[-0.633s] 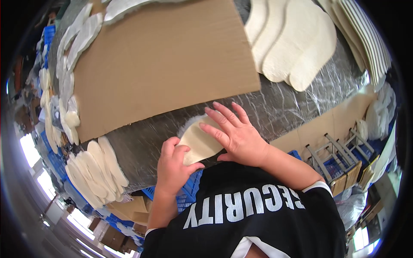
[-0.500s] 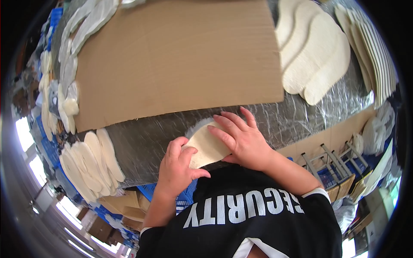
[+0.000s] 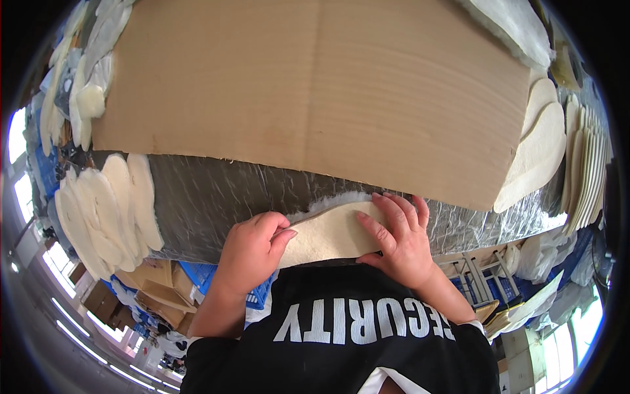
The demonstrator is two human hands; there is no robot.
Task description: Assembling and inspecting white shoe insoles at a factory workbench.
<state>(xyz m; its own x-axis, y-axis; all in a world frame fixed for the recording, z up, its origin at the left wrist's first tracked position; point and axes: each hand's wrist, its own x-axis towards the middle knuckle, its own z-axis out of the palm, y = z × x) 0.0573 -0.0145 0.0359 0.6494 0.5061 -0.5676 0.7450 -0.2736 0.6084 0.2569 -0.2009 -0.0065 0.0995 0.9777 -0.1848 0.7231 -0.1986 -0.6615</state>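
A cream insole lies crosswise close to my body, at the near edge of the table, with white fluffy fleece showing along its far edge. At its left end my left hand pinches the edge between thumb and fingers. My right hand grips the right end, fingers over the top and far edge, thumb at the near side. The palms and the insole's underside are hidden.
A large cardboard sheet covers much of the dark, plastic-wrapped table. Insoles lie overlapping at the left and right, beside a tight row of insoles. White fleece rests on the sheet's far right corner. Below left sits a blue crate.
My hands have moved apart, and the insole now lies longer and flatter between them. The view has shifted, and white fleece now shows at the top right.
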